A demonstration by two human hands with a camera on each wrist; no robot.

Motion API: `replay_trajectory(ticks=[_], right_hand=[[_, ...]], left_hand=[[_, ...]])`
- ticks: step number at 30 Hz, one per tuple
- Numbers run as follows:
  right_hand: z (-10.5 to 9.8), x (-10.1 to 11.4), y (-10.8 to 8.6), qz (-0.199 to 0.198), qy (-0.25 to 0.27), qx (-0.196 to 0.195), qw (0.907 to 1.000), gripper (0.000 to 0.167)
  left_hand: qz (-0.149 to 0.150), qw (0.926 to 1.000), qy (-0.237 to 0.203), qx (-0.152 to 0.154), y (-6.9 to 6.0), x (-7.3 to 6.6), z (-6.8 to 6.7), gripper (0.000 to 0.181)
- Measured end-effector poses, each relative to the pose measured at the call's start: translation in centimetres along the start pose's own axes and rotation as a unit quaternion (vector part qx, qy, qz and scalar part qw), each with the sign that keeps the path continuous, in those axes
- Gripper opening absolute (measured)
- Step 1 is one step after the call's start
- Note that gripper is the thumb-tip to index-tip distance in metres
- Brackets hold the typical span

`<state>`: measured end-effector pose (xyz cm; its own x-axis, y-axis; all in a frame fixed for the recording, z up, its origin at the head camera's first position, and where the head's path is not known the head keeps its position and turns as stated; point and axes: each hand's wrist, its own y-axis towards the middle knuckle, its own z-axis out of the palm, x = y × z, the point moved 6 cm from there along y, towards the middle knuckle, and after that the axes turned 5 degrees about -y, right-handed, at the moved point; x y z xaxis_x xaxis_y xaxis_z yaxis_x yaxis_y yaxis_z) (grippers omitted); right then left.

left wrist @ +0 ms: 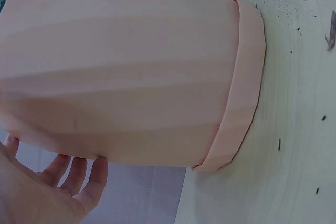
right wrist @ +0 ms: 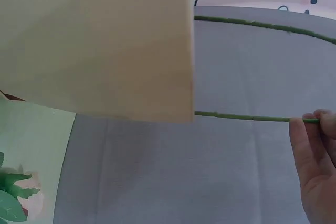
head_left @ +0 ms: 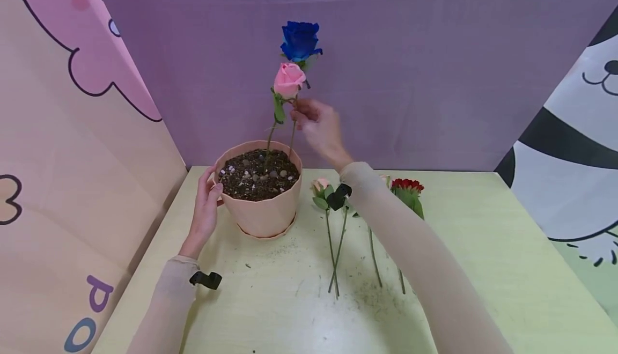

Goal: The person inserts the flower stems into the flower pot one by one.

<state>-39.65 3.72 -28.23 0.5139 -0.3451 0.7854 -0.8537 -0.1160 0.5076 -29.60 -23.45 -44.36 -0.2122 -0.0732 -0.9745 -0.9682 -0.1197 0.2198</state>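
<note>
A peach flower pot (head_left: 260,214) filled with dark soil (head_left: 251,177) stands on its saucer at the left of the table. My left hand (head_left: 205,209) rests against the pot's left side near the rim. In the left wrist view, its spread fingers (left wrist: 94,184) touch the outer wall. My right hand (head_left: 318,128) pinches a thin green stem (right wrist: 247,117) above the pot's right side; this stem runs up behind a pink rose (head_left: 288,80), apparently to the blue rose (head_left: 300,42). The pink rose stands in the soil, its stem left of the held one.
Right of the pot lie several cut flowers, among them a pale pink rose (head_left: 319,184) and a red flower (head_left: 407,184), partly hidden by my right forearm. Soil crumbs (head_left: 376,295) dot the table. A purple cloth wall (head_left: 434,75) rises behind.
</note>
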Motion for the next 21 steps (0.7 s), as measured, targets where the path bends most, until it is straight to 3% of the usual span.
replay_trajectory(ticks=[7,15,21], right_hand=[[0.5,-1.3,-0.5,0.005,-0.081,0.005,0.9967,0.021],[2.7,-2.0,-1.2,-0.025,-0.109,-0.012,0.9937,0.025],[2.3,-1.8,-1.1,-0.043,-0.103,-0.047,0.9926,0.021]], left_hand=[[-0.001,1.0,0.003,0.004,0.3,0.0,0.0,0.057],[-0.007,1.0,0.0,-0.002,-0.2,0.0,-0.6,0.057],[-0.002,1.0,-0.009,0.001,-0.4,-0.4,-0.7,0.058]])
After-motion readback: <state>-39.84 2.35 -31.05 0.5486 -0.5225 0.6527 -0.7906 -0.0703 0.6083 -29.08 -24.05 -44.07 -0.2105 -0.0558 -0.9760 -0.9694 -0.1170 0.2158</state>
